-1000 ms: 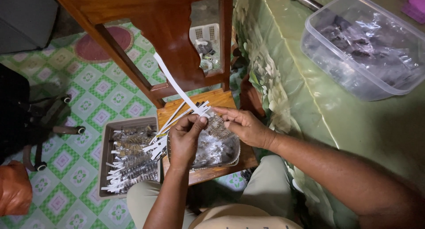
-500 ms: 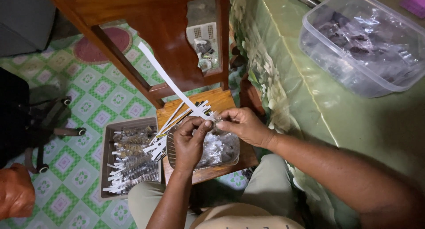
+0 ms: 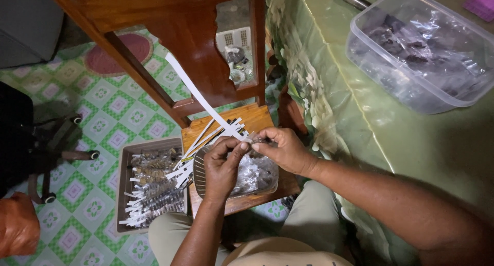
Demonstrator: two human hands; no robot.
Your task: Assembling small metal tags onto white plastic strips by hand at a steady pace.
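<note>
My left hand (image 3: 222, 167) and my right hand (image 3: 282, 151) meet over a small wooden stool (image 3: 247, 121). Between their fingertips they pinch a small dark item (image 3: 250, 140) together with the end of a long white paper strip (image 3: 196, 95) that rises up and to the left. Under the hands sits a round wire basket (image 3: 201, 179) holding small clear plastic packets. A fan of loose white strips (image 3: 198, 147) lies on the stool beside my left hand.
A brown tray (image 3: 123, 183) on the green patterned floor holds rows of strip-wrapped pieces. A wooden chair (image 3: 170, 34) stands ahead. At right, a green-covered table (image 3: 370, 122) carries a clear plastic tub (image 3: 411, 50). Black chair casters (image 3: 77, 137) and an orange bag (image 3: 18, 230) sit at left.
Both hands have drawn closer together at the basket's rim, and the long white strip has swung slightly, its free end now pointing further up and left.
</note>
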